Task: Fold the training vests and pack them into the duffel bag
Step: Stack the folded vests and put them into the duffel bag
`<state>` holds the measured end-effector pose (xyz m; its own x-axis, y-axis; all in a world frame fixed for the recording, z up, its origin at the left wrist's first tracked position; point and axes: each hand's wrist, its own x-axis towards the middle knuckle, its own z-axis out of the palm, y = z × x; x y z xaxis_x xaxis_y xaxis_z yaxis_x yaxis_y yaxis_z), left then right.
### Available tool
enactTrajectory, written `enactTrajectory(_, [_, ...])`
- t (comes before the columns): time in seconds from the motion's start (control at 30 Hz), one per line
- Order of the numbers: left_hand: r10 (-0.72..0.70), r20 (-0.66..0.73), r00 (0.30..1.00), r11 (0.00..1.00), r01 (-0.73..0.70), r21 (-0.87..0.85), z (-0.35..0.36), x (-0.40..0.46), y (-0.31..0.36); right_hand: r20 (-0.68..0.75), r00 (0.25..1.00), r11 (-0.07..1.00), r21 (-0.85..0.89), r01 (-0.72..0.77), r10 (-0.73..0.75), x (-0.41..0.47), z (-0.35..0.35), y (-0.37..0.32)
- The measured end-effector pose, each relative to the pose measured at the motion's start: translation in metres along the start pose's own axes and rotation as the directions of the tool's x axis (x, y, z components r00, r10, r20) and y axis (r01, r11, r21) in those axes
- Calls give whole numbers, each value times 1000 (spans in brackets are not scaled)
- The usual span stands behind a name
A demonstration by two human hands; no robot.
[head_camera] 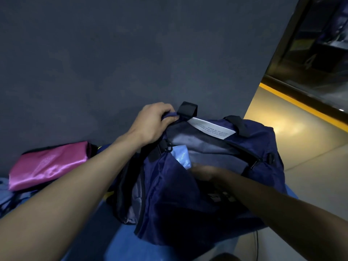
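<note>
A navy duffel bag [178,194] sits in front of me with its top unzipped, showing grey lining and a white label. My left hand [152,121] grips the bag's far rim beside a black strap and holds the opening up. My right hand [203,173] reaches down inside the bag, in shadow and blurred, so its fingers are hard to read. A light blue vest [181,156] lies inside the opening, just left of that hand. A folded pink vest [49,164] lies to the left of the bag.
The bag rests on a blue surface [131,243]. A dark grey wall rises directly behind it. To the right is a pale tiled floor [282,129] with a yellow stripe. More pale blue fabric [5,196] lies at the far left edge.
</note>
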<state>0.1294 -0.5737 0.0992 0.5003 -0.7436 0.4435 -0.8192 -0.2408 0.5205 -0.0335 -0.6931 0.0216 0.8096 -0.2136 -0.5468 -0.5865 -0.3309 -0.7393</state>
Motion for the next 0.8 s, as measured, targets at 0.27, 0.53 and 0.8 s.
enactTrajectory(0.27, [32, 89, 996, 980, -48, 192, -3, -2, -3, 152, 981, 992, -18, 128, -123, -17, -14, -2])
enactTrajectory(0.53, [16, 107, 994, 959, -46, 280, -6, -4, -1, 45, 998, 980, -191, 61, -53, -6, -5, 17])
enactTrajectory(0.8, [317, 160, 935, 902, -349, 254, -14, -41, 57, -4, 998, 963, -264, 58, -62, -30, 1, -4])
